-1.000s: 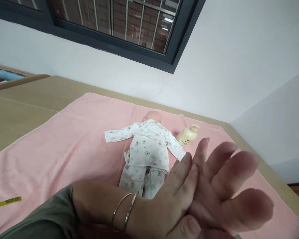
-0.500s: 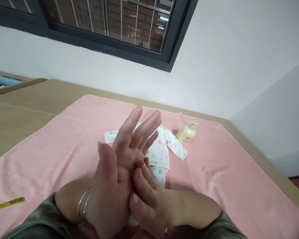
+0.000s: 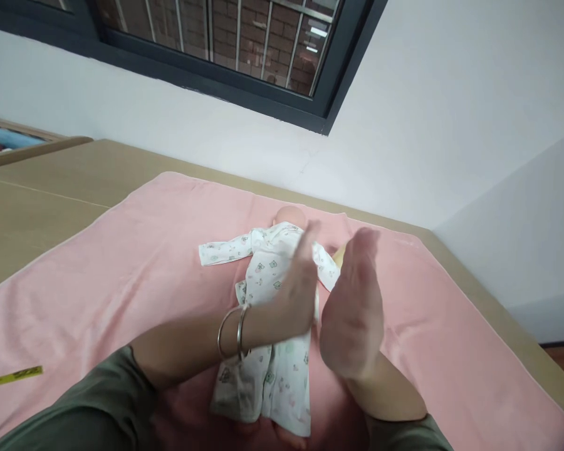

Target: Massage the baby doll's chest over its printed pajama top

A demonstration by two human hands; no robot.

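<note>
My left hand [image 3: 297,294], with two silver bangles at the wrist, is raised with its fingers straight. My right hand [image 3: 355,310] stands upright to the right of it, fingers stretched out and slightly blurred. The palms face each other with a narrow gap between them, and I see nothing held. Below and behind them, a baby doll [image 3: 290,217] lies on its back in a white printed top [image 3: 267,266] and matching trousers [image 3: 286,388], with its sleeves spread sideways. A cream pump bottle [image 3: 339,255] is mostly hidden behind my right hand.
A pink blanket [image 3: 160,250] lies under the doll on a wooden surface [image 3: 51,200]. A yellow printed strip [image 3: 12,377] is at the left. A white wall [image 3: 427,125] and a dark-framed window [image 3: 326,113] rise behind. A wooden edge [image 3: 37,153] borders the far left.
My palms were pressed together, the right fingers on the left palm. They have come apart and moved up and right, uncovering more of the doll and covering most of the bottle.
</note>
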